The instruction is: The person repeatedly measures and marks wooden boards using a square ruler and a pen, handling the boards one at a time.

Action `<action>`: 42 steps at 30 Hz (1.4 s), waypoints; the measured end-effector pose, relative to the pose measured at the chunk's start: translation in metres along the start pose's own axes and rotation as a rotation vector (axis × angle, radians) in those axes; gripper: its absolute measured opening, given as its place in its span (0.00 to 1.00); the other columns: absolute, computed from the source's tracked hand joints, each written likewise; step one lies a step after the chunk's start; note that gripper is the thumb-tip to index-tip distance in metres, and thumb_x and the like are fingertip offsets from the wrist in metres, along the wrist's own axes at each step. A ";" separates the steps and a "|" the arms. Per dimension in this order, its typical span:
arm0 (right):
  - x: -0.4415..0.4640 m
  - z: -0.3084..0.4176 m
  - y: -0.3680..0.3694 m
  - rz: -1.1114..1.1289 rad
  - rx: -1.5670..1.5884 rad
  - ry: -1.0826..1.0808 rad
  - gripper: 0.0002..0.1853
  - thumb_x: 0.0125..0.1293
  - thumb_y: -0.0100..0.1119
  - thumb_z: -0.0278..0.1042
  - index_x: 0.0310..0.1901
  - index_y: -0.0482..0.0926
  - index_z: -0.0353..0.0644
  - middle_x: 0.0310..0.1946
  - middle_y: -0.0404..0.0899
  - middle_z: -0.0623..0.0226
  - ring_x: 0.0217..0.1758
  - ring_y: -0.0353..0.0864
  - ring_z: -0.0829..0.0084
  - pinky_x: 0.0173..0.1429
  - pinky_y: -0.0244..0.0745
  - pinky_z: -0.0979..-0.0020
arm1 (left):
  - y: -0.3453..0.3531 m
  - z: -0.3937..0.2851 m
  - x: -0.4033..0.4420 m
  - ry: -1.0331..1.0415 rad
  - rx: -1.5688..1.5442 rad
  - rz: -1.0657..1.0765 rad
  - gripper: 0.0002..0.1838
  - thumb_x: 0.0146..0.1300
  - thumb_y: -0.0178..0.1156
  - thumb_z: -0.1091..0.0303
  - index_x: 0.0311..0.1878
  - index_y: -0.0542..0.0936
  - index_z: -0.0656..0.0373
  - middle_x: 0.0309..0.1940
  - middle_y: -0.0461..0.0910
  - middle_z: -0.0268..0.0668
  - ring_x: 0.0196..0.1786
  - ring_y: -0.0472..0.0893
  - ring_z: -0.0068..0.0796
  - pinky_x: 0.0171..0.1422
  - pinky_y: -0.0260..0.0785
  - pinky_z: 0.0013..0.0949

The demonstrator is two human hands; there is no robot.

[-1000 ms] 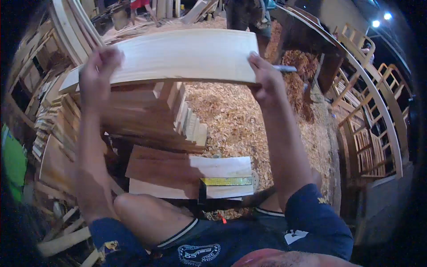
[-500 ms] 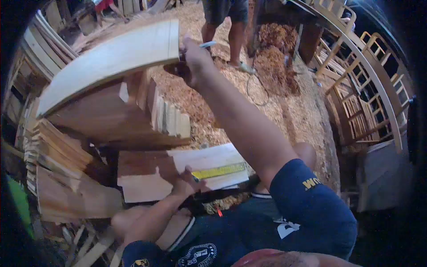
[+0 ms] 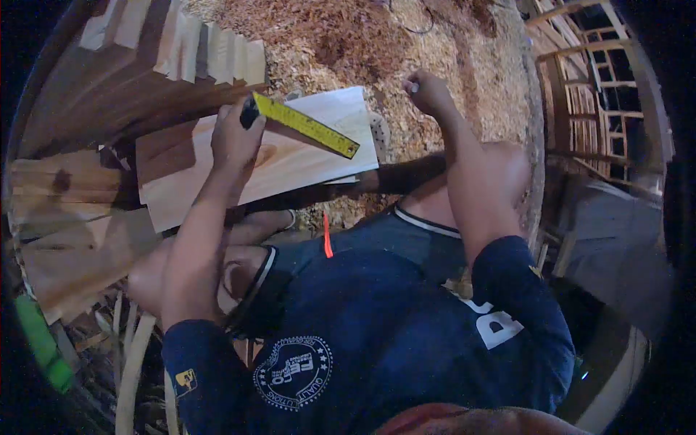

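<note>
My left hand (image 3: 235, 138) is closed around the black handle of a try square (image 3: 308, 127), above the left part of a pale wooden board (image 3: 290, 156). The square's yellow marked blade slants across the board toward its right end. Another thin piece shows under the board's near right edge. My right hand (image 3: 429, 94) is raised to the right of the board, apart from it, with fingers curled. A small pale end of what looks like a slim pen (image 3: 413, 87) shows at those fingers; the rest is hidden.
Stacked wooden pieces (image 3: 210, 54) stand at the upper left, with more boards (image 3: 80, 246) at the left. Wood shavings (image 3: 333, 43) cover the ground ahead. Wooden frames (image 3: 594, 94) stand at the right. Loose strips (image 3: 134, 370) and a green object (image 3: 43, 344) lie lower left.
The curved pale board that my right hand gripped is out of view, and that hand has drawn back. My left hand has lifted the try square's handle and turned its blade. The view has tilted down.
</note>
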State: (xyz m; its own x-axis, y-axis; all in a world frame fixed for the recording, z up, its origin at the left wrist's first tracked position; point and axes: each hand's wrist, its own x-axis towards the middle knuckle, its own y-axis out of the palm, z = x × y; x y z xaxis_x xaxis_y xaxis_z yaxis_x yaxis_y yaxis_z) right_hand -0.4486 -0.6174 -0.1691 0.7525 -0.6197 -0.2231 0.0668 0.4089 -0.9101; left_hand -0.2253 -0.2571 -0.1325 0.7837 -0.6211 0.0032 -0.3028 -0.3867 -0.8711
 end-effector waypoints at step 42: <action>-0.039 0.049 0.048 0.099 0.919 -0.114 0.12 0.72 0.58 0.35 0.50 0.81 0.38 0.44 0.84 0.61 0.50 0.83 0.70 0.57 0.77 0.66 | 0.103 -0.080 0.065 0.179 -0.426 0.235 0.25 0.58 0.71 0.66 0.59 0.82 0.60 0.49 0.86 0.48 0.50 0.85 0.39 0.58 0.74 0.38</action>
State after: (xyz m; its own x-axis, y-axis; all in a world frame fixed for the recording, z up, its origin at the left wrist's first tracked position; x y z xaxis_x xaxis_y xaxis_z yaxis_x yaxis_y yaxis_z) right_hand -0.4430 -0.5409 -0.1867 0.8392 -0.5038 -0.2047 0.4546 0.8566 -0.2441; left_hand -0.2493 -0.3917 -0.1825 0.5739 -0.8173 -0.0521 -0.6830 -0.4425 -0.5811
